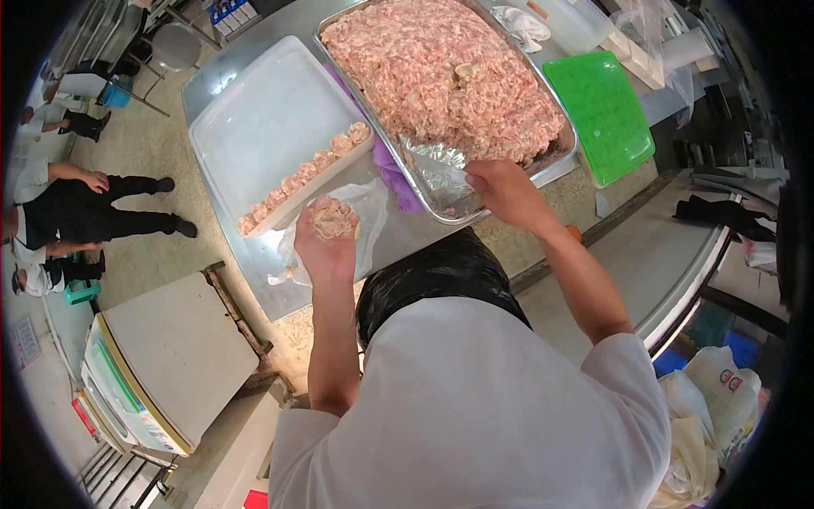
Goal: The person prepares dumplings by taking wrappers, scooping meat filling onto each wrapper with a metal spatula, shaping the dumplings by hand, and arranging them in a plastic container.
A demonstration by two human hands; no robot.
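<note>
My left hand (326, 246) is cupped around a filled dumpling (333, 220), its pale wrapper round pink filling. In my right hand (500, 191) is the end of a flat metal spatula (437, 156), whose blade lies at the near left corner of the metal tray (449, 216). Pink minced meat (441, 68) is heaped in that tray. A row of filled dumplings (297, 178) lines the near side of the white plastic tray (267, 110). Beneath my left hand lies a sheet of thin white plastic (365, 216) on the metal table.
A green board (598, 114) lies right of the meat tray. Purple cloth (398, 180) sits between the trays. Several people stand at the far left, one in black trousers (127, 208). A white fridge (174, 356) is at lower left, plastic bags (708, 399) at lower right.
</note>
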